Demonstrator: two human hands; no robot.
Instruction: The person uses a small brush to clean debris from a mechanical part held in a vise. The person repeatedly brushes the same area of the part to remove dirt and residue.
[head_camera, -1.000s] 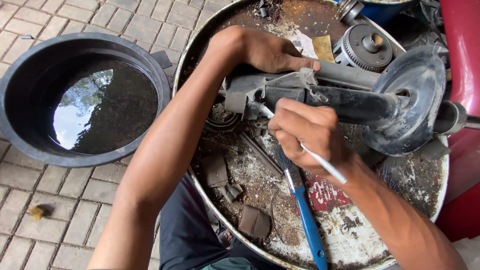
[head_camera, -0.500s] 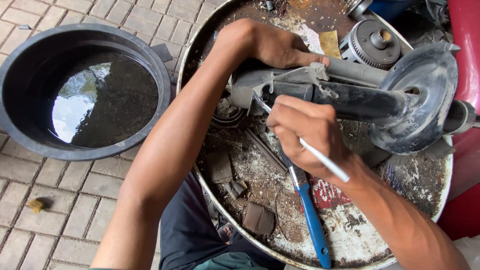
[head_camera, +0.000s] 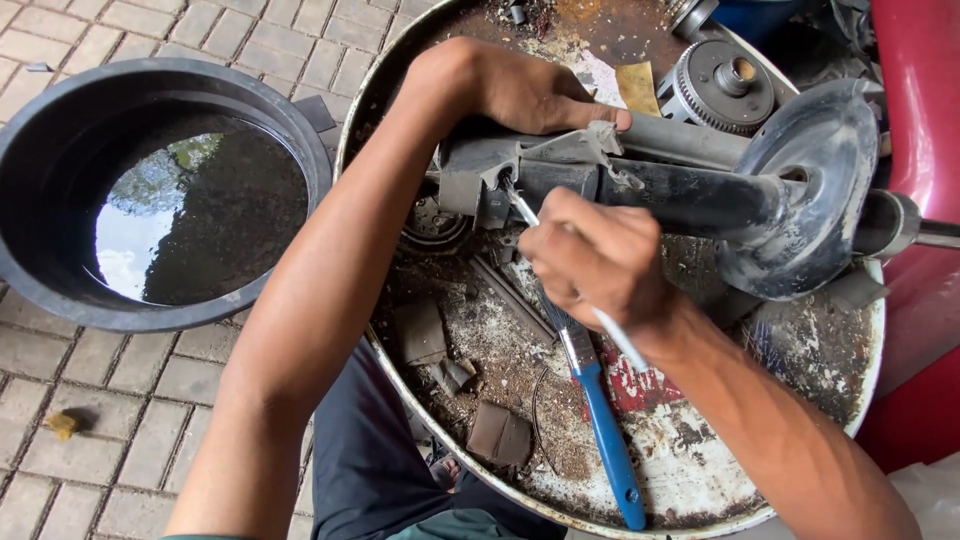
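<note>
While the left hand (head_camera: 510, 90) gripped the grey metal part (head_camera: 660, 185) from behind atop the drum lid (head_camera: 700, 490), the right hand (head_camera: 600, 255) pinched a thin white tool (head_camera: 522, 208) against its near end.

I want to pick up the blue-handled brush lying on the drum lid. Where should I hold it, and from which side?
Grip the brush by its blue handle, coming from the near lid edge. The handle lies free and points toward that edge, while the bristle end sits under the right hand and the grey part.
</note>
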